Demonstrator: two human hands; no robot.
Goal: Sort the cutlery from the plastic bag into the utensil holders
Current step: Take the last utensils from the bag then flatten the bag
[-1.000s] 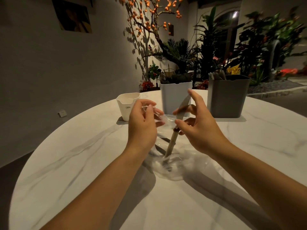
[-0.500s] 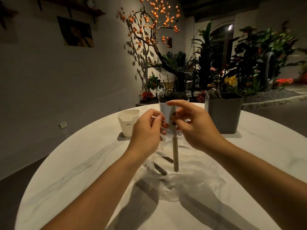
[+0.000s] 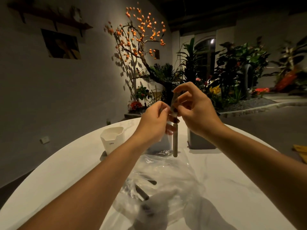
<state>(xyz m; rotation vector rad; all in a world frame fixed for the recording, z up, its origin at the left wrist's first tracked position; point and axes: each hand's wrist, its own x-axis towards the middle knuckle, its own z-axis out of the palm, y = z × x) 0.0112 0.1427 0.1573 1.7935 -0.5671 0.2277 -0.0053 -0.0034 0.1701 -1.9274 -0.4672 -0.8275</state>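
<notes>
Gripping utensil (image 3: pixel 175 140) (both hands (image 3: pixel 153 123))

Both hands (image 3: pixel 196 112) raised, pinching utensil (image 3: pixel 175 140) upright above plastic bag (image 3: pixel 166 185).

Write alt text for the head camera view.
Two hands, the right hand and the left hand, hold a utensil upright above a round white table. A clear plastic bag with more cutlery lies below; a white holder and a grey holder stand behind.
</notes>
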